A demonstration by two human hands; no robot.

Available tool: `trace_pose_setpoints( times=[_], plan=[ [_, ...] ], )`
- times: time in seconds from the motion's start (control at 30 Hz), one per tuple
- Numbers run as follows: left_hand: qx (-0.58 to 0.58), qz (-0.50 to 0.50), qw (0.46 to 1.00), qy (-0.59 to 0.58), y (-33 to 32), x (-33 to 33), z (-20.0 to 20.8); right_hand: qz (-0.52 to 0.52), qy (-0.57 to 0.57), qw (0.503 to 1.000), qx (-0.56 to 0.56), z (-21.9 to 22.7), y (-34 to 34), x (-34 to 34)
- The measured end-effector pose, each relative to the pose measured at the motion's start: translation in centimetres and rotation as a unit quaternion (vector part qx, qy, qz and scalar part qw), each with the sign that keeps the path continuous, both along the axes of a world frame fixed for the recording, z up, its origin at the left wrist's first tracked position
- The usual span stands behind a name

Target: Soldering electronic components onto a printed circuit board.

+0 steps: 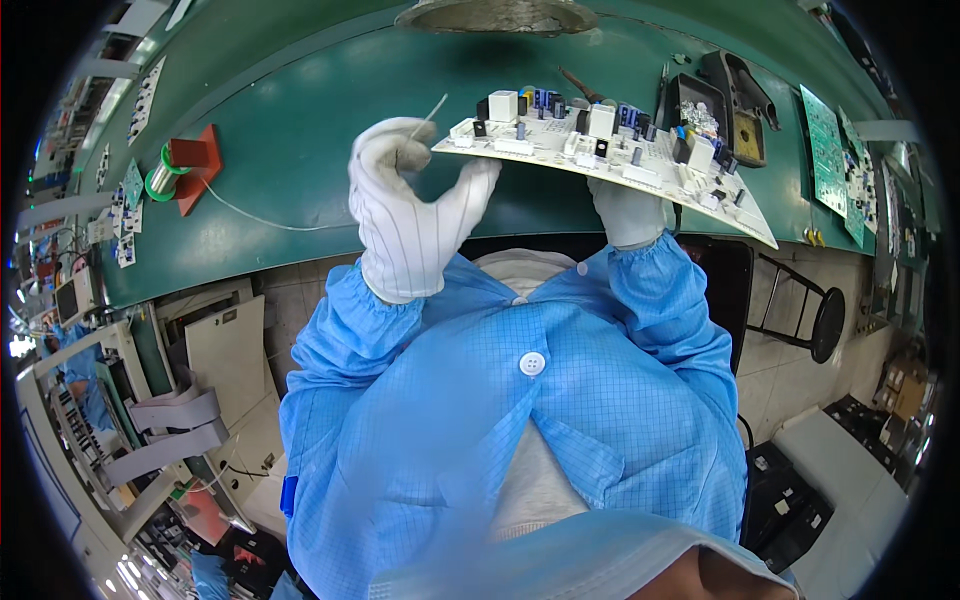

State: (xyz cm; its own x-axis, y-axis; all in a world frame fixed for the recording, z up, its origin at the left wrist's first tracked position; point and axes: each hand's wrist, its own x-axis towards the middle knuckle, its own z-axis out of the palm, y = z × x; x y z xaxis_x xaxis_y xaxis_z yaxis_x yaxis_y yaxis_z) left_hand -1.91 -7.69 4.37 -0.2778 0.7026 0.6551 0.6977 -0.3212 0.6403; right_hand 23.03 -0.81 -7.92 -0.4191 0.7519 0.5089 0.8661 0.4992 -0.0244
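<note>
A white circuit board (620, 165) is tilted above the green bench, its top crowded with capacitors, relays and connectors. My left hand (410, 215), in a striped white glove, curls its fingers around a thin solder wire (436, 112), whose end sticks up past them. The thumb of that hand reaches the board's left front corner. Under the board's right half, my gloved right hand (628, 212) supports it from below; the board hides its fingers. Behind the board, a dark pointed tool (579, 84) partly shows, perhaps a soldering iron. A black cord (678, 218) passes beside my right wrist.
A solder spool (165, 178) on a red stand (203, 165) stands at the left, its wire trailing toward me. At the right are a black parts tray (697, 105) and an iron stand (742, 110). Green circuit boards (824, 150) lie beyond. A round fixture (497, 15) hangs at the back.
</note>
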Motion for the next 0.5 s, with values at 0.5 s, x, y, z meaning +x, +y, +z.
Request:
trace_pose_setpoints(
  times=[0.5],
  plan=[
    [0.117, -0.309, 0.906, 0.265, 1.5, 3.7, 4.5, 0.147, 0.613, 0.715, -0.302, -0.1, -1.4, -1.0]
  ],
)
